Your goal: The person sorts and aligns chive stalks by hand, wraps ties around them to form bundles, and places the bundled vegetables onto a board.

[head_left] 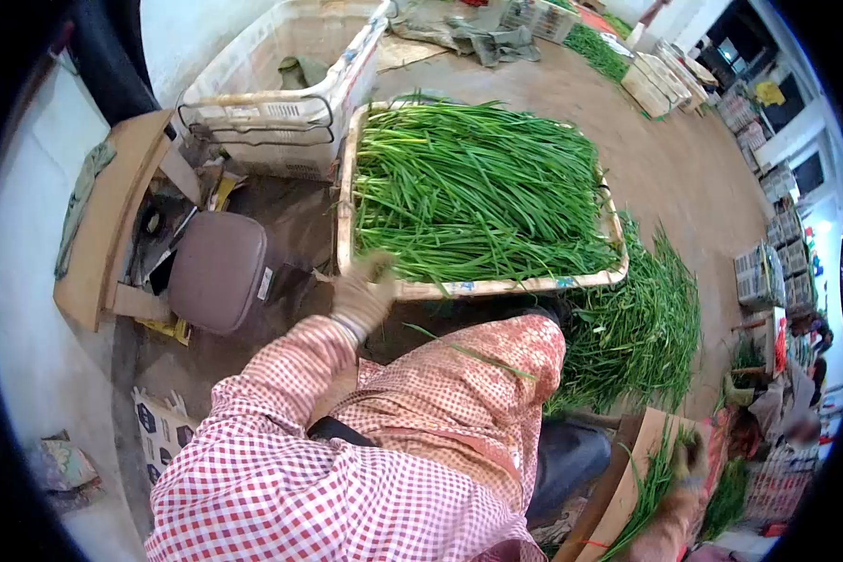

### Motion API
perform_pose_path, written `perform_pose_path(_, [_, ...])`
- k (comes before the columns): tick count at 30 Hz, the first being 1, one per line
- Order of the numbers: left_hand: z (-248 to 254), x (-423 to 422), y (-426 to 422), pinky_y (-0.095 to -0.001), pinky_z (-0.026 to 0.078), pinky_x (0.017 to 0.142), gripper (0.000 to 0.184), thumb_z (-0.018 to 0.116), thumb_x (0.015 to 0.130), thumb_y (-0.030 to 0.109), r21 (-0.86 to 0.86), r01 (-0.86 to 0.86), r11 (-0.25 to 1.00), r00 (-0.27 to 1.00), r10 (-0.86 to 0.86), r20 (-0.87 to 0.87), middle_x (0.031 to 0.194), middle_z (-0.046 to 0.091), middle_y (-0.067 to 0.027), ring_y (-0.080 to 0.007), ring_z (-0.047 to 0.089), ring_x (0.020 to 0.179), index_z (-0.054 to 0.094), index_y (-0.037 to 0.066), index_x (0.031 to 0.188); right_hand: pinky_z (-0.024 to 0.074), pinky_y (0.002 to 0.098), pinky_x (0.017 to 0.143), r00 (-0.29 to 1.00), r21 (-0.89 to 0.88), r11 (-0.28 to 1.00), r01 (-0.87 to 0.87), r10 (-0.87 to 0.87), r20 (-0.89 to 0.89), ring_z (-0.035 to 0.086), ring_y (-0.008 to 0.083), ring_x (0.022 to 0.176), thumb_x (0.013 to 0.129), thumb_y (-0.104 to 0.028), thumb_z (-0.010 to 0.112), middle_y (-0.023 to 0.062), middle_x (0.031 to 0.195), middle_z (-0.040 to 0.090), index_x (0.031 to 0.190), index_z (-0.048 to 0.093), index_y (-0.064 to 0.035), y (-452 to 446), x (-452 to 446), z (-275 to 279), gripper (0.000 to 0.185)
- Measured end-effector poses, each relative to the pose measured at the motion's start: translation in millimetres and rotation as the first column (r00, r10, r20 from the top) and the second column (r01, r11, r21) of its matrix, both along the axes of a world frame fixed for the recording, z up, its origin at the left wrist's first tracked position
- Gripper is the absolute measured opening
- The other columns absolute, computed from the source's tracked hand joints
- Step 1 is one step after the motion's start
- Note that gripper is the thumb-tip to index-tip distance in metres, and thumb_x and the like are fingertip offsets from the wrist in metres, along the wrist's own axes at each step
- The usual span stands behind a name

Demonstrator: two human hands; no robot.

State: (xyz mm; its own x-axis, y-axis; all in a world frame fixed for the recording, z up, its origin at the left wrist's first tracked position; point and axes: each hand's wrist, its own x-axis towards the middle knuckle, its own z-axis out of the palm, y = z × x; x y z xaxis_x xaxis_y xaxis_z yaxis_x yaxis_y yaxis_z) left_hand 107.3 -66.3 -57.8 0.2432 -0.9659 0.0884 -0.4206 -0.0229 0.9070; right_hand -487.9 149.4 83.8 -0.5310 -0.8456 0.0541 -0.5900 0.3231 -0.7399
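My left hand [363, 292], in a pale glove, is at the near left corner of a white crate [345, 220] heaped with long green stalks [478, 187]; its fingers are partly bent, and what they hold, if anything, is not clear. At the lower right, my right hand [689, 459], in a dirty glove, is closed around a bunch of green stalks [651, 492] above a cardboard-covered board [618, 487]. A loose pile of stalks [637, 328] lies on the floor right of the crate.
A large empty-looking white bin [253, 108] stands behind left. A brown stool [217, 272] and a wooden desk [112, 215] are at the left. Stacked crates [761, 276] and people [801, 375] are at the far right.
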Motion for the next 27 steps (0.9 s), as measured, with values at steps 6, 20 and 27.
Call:
perform_pose_path(6, [-55,86,-51,-0.0383,0.038,0.1,0.069,0.074,0.073,0.029,0.352,-0.359,0.865,0.928,0.372,0.03,0.129,0.05,-0.0219,-0.033,0.048,0.121,0.045,0.001,0.13,0.0469,0.0418,0.089,0.41,0.316,0.466,-0.826,0.882,-0.231,0.059,0.0348,0.1,0.078,-0.015,0.069,0.0157,0.105,0.063,0.116,0.059,-0.0077,-230,286,-39,0.04])
perform_pose_path(20, [-2,61,-66,-0.0382,0.037,0.103,0.066,0.064,0.079,0.019,0.598,-0.26,0.759,0.955,0.292,0.044,0.133,0.045,-0.0261,-0.0356,0.045,0.124,0.038,-0.002,0.136,0.0425,0.0464,0.09,0.234,0.783,0.337,-0.523,0.94,-0.249,0.054,0.038,0.108,0.075,-0.011,0.065,0.0159,0.115,0.056,0.11,0.053,-0.0133,-300,422,-152,0.038])
perform_pose_path(27, [-29,36,-16,-0.0432,0.044,0.09,0.053,0.065,0.076,0.026,0.613,-0.23,0.756,0.971,0.223,0.089,0.108,0.057,-0.0266,-0.0386,0.058,0.101,0.047,-0.004,0.116,0.0425,0.0458,0.09,0.098,0.888,0.162,-0.429,0.986,-0.133,0.054,0.0352,0.111,0.083,-0.023,0.057,0.0159,0.119,0.056,0.116,0.054,-0.0167,-288,385,-167,0.034])
